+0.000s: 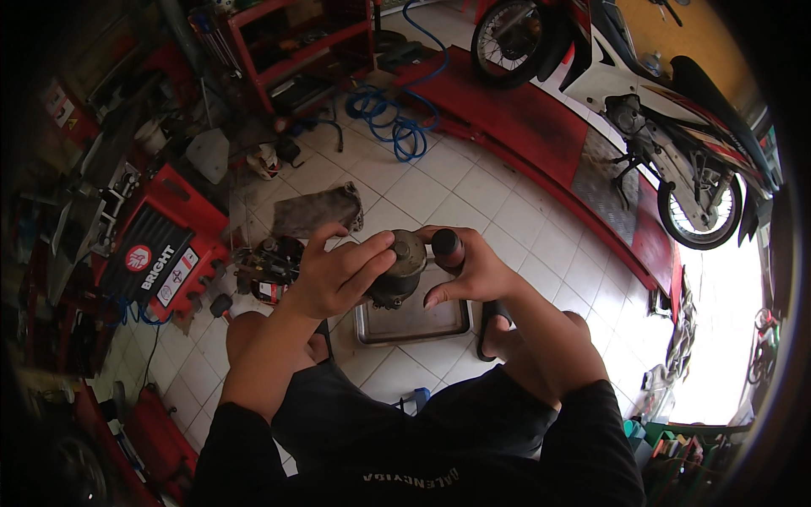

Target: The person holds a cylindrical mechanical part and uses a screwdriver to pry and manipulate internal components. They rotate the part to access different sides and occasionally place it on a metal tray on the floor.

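- The tiled floor, pale and gridded with joints, lies under the metal tray and spreads out around it.
- A red lift platform runs beyond the tray and off to its right.
- A motorcycle, white and black, stands on that platform, well apart from the tray.
- A red shelf unit rises well beyond the tray, to its left.
- A red-and-black machine sits left of the tray.
- The metal tray, shallow and rectangular, rests between the person's feet.
- A blue hose lies in loops beyond the tray.
- A grey flat piece lies beyond the tray, slightly left.
- The left hand grips the metal part, two fingers across its top.
- The right hand has its fingers curled around a dark handle; whether they also touch the metal part, one cannot tell.
- The metal part, round and dark, is held up above the tray's far edge.
- The dark handle is just right of that part, also above the tray.
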### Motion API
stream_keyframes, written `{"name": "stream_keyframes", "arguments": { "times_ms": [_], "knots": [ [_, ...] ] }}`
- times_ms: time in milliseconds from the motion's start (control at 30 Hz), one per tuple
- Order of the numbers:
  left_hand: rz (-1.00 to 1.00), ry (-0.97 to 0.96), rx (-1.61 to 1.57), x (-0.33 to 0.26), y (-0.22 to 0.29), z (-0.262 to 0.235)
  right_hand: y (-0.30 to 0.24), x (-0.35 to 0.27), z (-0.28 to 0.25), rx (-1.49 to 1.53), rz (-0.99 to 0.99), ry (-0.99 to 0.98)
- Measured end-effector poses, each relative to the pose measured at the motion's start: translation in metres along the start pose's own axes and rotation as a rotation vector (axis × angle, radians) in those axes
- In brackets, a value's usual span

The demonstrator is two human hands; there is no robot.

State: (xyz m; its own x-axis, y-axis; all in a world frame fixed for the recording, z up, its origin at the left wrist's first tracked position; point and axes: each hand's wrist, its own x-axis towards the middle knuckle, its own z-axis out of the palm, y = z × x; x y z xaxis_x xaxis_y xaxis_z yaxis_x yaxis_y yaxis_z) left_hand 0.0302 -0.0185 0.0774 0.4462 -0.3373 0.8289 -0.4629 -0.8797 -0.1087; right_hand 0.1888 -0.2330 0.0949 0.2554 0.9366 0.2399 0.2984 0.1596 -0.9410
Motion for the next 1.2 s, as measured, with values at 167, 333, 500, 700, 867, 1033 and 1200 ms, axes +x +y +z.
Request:
{"name": "stream_keyframes", "arguments": {
  "times_ms": [167, 333, 500, 700, 867, 1033, 1200],
  "knots": [
    [0.119, 0.008, 0.115, 0.000, 0.009, 0.002, -0.007, 0.004, 0.014, -0.163, -0.304, 0.102],
    [0.124, -0.042, 0.085, -0.008, 0.004, 0.005, -0.009, -0.002, 0.016, -0.177, -0.348, 0.110],
    [-0.186, 0.195, -0.153, 0.003, -0.006, 0.026, -0.013, -0.008, 0.012, -0.289, -0.403, 0.180],
    [-0.253, -0.046, -0.210, 0.012, 0.001, 0.011, 0.000, -0.002, -0.003, -0.300, -0.431, 0.309],
    [-0.296, 0.004, -0.146, 0.011, 0.002, 0.020, 0.001, 0.002, -0.001, -0.299, -0.391, 0.295],
    [-0.289, 0.019, -0.147, 0.010, 0.000, 0.025, 0.002, 0.001, 0.005, -0.287, -0.377, 0.258],
    [-0.298, 0.012, -0.129, 0.007, 0.004, 0.025, 0.003, 0.002, 0.005, -0.273, -0.390, 0.241]
  ]
}}
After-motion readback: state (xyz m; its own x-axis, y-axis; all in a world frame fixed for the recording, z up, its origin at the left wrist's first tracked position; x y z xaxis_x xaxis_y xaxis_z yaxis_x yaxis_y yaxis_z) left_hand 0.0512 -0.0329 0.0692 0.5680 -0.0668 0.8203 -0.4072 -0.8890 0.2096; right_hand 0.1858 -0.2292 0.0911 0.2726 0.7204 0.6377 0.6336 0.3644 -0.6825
